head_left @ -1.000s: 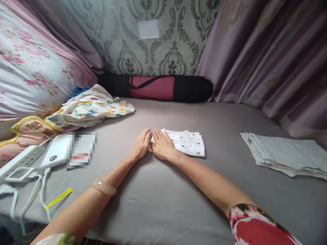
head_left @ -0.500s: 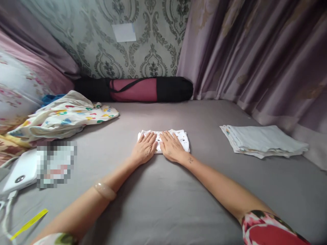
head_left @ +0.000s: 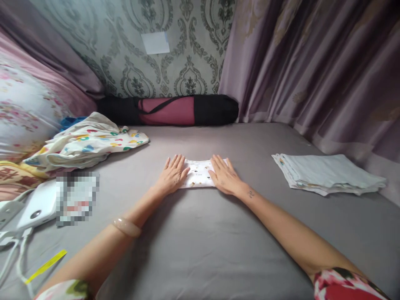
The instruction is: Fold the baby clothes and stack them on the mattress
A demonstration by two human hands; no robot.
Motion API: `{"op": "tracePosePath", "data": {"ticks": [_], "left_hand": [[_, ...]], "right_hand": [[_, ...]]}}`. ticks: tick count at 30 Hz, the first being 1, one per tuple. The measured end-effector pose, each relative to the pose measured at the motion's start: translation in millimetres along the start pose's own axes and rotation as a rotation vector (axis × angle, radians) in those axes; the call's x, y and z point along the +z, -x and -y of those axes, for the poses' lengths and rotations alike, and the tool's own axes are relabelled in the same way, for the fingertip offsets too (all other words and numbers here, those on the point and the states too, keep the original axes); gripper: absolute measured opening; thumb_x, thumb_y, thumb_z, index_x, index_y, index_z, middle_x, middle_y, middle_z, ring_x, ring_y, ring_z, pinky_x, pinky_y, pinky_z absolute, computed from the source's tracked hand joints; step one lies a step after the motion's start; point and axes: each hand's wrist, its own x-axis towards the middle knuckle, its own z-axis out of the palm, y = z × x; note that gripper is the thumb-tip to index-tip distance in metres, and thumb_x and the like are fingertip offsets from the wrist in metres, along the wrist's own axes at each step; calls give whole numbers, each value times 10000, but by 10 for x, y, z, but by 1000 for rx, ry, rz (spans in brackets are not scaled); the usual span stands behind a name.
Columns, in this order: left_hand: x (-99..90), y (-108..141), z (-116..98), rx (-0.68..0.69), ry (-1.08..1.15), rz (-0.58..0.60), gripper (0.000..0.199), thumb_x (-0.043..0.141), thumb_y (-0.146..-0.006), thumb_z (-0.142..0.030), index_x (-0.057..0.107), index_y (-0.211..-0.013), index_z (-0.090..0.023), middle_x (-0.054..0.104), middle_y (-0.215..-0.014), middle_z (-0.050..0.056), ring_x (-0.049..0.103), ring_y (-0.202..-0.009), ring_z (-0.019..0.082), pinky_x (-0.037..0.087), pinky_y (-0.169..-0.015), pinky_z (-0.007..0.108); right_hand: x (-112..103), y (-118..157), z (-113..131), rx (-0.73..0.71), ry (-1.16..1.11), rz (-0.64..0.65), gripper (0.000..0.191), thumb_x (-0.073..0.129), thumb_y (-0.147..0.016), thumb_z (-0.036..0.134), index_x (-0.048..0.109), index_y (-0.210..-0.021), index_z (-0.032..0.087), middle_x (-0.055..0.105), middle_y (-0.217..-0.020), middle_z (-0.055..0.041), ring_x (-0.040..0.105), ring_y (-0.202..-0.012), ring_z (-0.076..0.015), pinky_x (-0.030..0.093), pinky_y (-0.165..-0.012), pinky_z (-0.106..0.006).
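Laid flat on the grey sheet (head_left: pixel 200 246): a small folded white cloth (head_left: pixel 200 176) with a scattered print, its ends under the left hand (head_left: pixel 173 174) and right hand (head_left: pixel 225 175), palms down, fingers stretched long, with no pinch visible. Could perhaps pucker or skew under uneven pressure, or spring a layer loose with a fingertip caught beneath an edge. Farther out, well apart: to the right, a stack of pale folded cloths (head_left: pixel 328 173); to the left, a rumpled patterned cloth (head_left: pixel 93 143); behind, a rolled bag (head_left: pixel 168 111).
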Motion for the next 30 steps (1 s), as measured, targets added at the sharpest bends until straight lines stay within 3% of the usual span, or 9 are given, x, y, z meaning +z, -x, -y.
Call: {"op": "tracePosePath", "data": {"ticks": [3,6,8,12,16,21,24,27,30], "left_hand": [[64,12,95,-39,21,101,670,154,-972,-518,333,-1465,-100,294,-1548,157,187,-1457,289,143,-1171,515],[72,4,128,-42,11,130,645,172,-971,-510,334,-1458,-118,311,-1543,153,205,-1451,292,141,-1162,532],[19,-29,138,-28,6,137,585,195,-975,-464,366,-1429,-137,372,-1510,152,290,-1418,283,149,-1152,545],[-185,-189,200,-44,14,170,469,313,-939,-368,468,-1333,-166,512,-1389,139,457,-1286,276,220,-1117,520],[-376,-420,314,-118,71,314,444,449,-850,-408,573,-1209,-178,604,-1245,120,532,-1177,292,334,-1028,455],[-416,-633,480,-152,281,463,550,577,-696,-496,598,-1131,-159,648,-1109,96,607,-973,239,450,-800,289],[-397,-680,550,-179,366,513,531,620,-623,-513,631,-1027,-170,659,-1055,79,601,-912,230,438,-695,263],[-419,-667,561,-189,457,531,444,642,-598,-481,636,-930,-187,666,-942,50,589,-871,218,421,-669,262],[-487,-609,521,-189,611,468,370,662,-589,-439,607,-861,-194,643,-831,21,584,-835,200,420,-683,265]], "right_hand": [[53,58,-134,45,16,49,651,176,-979,416,276,-1491,26,235,-1566,-155,178,-1453,-265,94,-1188,-451],[88,55,-184,42,5,69,648,185,-981,429,276,-1493,42,247,-1564,-152,191,-1449,-265,115,-1183,-450],[61,13,-209,42,-6,72,613,212,-984,419,315,-1482,77,287,-1551,-149,228,-1438,-261,116,-1177,-455],[-81,-150,-326,46,1,52,453,269,-982,285,523,-1338,167,520,-1395,-115,441,-1301,-232,161,-1152,-456],[-212,-341,-470,137,52,102,378,395,-952,299,605,-1234,162,584,-1270,-139,516,-1191,-272,349,-1023,-412],[-353,-507,-553,210,-79,260,399,550,-867,301,594,-1239,165,586,-1289,-131,535,-1180,-262,401,-947,-330],[-438,-553,-583,241,-142,334,397,610,-798,282,628,-1176,163,665,-1155,-94,631,-975,-212,458,-750,-251],[-505,-552,-600,265,-214,409,329,620,-763,264,666,-1068,148,708,-949,-63,632,-744,-169,423,-579,-231],[-535,-515,-606,271,-298,410,290,632,-733,213,666,-1011,141,699,-906,-53,609,-721,-151,401,-559,-218]]}}
